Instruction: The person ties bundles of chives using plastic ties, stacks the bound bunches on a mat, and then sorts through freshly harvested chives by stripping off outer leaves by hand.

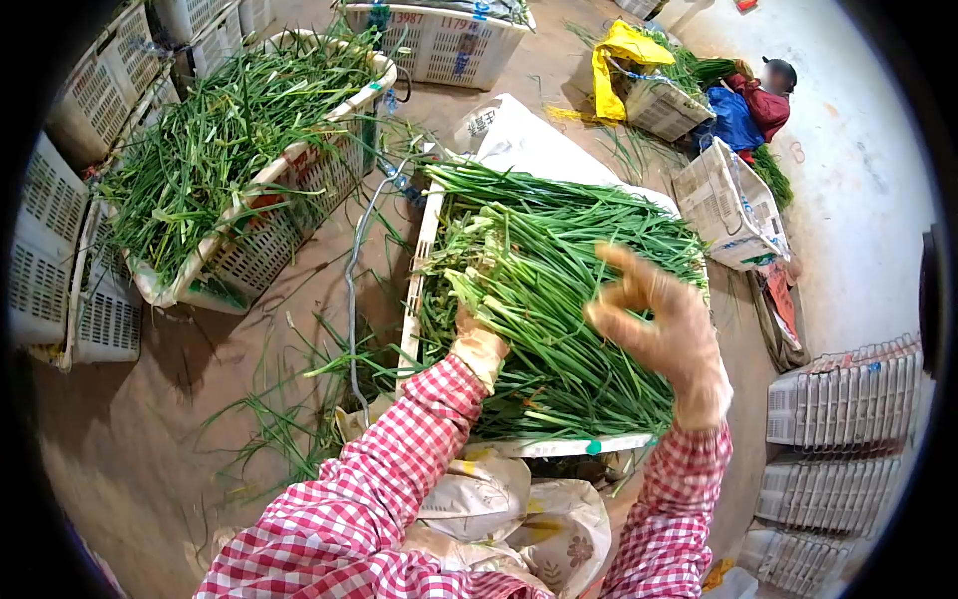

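Long green stalks (569,290) with pale ends toward the left fill a white crate (411,299) in front of me. My left hand (481,337), in a light glove, is at the pale ends of a bundle; its fingers are hidden under the stalks. Above the right part of the stalks is my right hand (659,324), gloved and slightly blurred, with its fingers apart and nothing in them. A white sack (539,145) lies at the crate's far side.
At the left, a crate (269,265) overflows with loose greens. Stacked crates stand at the far left and right (843,399). Another person (770,105) is at the upper right, beside a crate (667,108) with a yellow bag (624,62). A grey hose (354,290) crosses the floor.
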A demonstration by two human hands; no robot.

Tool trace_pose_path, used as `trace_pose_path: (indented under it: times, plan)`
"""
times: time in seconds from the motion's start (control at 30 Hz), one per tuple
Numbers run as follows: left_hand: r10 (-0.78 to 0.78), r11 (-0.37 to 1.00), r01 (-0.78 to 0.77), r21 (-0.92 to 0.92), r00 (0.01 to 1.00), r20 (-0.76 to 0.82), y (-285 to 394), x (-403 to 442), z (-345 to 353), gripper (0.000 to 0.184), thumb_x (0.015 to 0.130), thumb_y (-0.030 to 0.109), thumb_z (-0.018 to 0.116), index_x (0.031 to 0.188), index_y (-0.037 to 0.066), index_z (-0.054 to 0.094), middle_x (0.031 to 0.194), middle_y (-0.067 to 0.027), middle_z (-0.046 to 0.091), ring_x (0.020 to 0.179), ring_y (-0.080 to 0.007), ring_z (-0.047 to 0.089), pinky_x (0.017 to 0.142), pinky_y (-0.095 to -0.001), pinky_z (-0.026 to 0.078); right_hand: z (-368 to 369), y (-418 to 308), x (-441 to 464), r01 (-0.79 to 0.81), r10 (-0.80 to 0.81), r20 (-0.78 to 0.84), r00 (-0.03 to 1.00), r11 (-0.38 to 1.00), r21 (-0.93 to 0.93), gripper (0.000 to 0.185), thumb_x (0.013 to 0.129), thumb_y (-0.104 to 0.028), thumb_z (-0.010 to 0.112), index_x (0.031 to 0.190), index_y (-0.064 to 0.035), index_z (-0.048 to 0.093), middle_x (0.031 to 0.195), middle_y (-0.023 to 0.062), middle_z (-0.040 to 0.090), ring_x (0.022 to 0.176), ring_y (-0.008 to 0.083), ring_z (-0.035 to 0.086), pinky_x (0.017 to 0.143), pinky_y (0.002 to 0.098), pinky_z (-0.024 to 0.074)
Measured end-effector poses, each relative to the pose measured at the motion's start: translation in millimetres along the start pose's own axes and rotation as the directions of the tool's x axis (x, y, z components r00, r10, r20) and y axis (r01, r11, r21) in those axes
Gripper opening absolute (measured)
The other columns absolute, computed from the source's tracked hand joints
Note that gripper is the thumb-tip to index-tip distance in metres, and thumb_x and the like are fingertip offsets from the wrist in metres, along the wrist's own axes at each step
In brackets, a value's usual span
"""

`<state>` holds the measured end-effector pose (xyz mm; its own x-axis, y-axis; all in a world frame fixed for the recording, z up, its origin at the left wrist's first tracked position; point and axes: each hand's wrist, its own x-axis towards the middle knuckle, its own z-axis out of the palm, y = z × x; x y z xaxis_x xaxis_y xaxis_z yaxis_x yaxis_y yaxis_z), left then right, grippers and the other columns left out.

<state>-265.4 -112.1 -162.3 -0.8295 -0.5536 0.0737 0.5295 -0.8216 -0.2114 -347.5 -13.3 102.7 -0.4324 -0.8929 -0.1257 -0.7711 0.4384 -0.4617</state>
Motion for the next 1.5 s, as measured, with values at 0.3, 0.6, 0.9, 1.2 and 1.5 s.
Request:
trace_pose_path:
  times: [0.3, 0.6, 0.9, 1.2, 1.5]
  plan:
    - [0.105, 0.994, -0.099, -0.035, 0.963, 0.249, -0.2, -10.7, -2.1, 0.052, 0.096, 0.046, 0.031, 0.135, 0.013, 0.040, 0.136, -0.0124, 0.044, 0.122, -0.0327, 0.044, 0.104, -0.0520, 0.035, 81.1, 44.0, 148.1, 0.209, -0.246, 0.249, 0.937, 0.964, 0.164, 0.113, 0.067, -0.081, 0.050, 0.145, -0.0056, 0.018, 0.138, 0.0214, 0.041, 0.131, 0.0345, 0.035, 0.111, 0.0484, 0.0142]
    - [-0.043, 0.953, 0.022, 0.301, 0.997, 0.065, -14.5, -22.9, 46.7, 0.080, 0.083, 0.064, 0.044, 0.146, 0.020, 0.022, 0.151, -0.0063, 0.023, 0.137, -0.0260, 0.025, 0.111, -0.0467, 0.023, 108.9, 15.3, 29.3, 0.273, -0.194, 0.194, 0.962, 0.743, -0.611, 0.151, 0.032, -0.072, 0.076, 0.146, -0.0059, 0.003, 0.141, 0.0164, 0.030, 0.135, 0.0348, 0.022, 0.107, 0.0610, 0.0072]
    - [-0.132, 0.316, -0.058, 0.947, 0.986, 0.105, 5.0, -25.0, 58.8, 0.054, 0.096, 0.036, 0.046, 0.138, 0.003, 0.035, 0.137, -0.0093, 0.042, 0.124, -0.0178, 0.043, 0.103, -0.0290, 0.035, 83.8, 46.3, 29.9, 0.283, -0.294, -0.014, 0.956, 0.931, -0.230, 0.125, 0.048, -0.044, 0.084, 0.147, -0.0188, 0.012, 0.135, 0.0105, 0.043, 0.127, 0.0275, 0.040, 0.108, 0.0569, 0.0139]
    - [0.263, 0.047, -0.132, 0.990, 0.958, 0.115, 44.7, -37.0, 143.2, 0.031, 0.093, 0.031, 0.055, 0.104, 0.003, 0.065, 0.100, -0.0089, 0.068, 0.094, -0.0166, 0.064, 0.085, -0.0284, 0.050, 49.2, 78.0, -22.5, 0.391, -0.143, -0.469, 0.872, 0.780, 0.488, 0.078, 0.069, -0.015, 0.077, 0.136, -0.0099, 0.037, 0.128, 0.0075, 0.050, 0.112, 0.0194, 0.052, 0.099, 0.0357, 0.0406]
    - [0.418, 0.098, -0.214, 0.972, 0.895, 0.155, 21.2, -63.4, 124.3, 0.032, 0.093, 0.030, 0.055, 0.103, 0.001, 0.064, 0.098, -0.0080, 0.067, 0.091, -0.0154, 0.062, 0.087, -0.0288, 0.046, -12.6, 105.5, -107.4, 0.560, 0.046, -0.774, 0.632, 0.663, 0.496, 0.063, 0.084, -0.022, 0.064, 0.134, 0.0004, 0.033, 0.121, 0.0135, 0.053, 0.107, 0.0211, 0.055, 0.092, 0.0351, 0.0487]
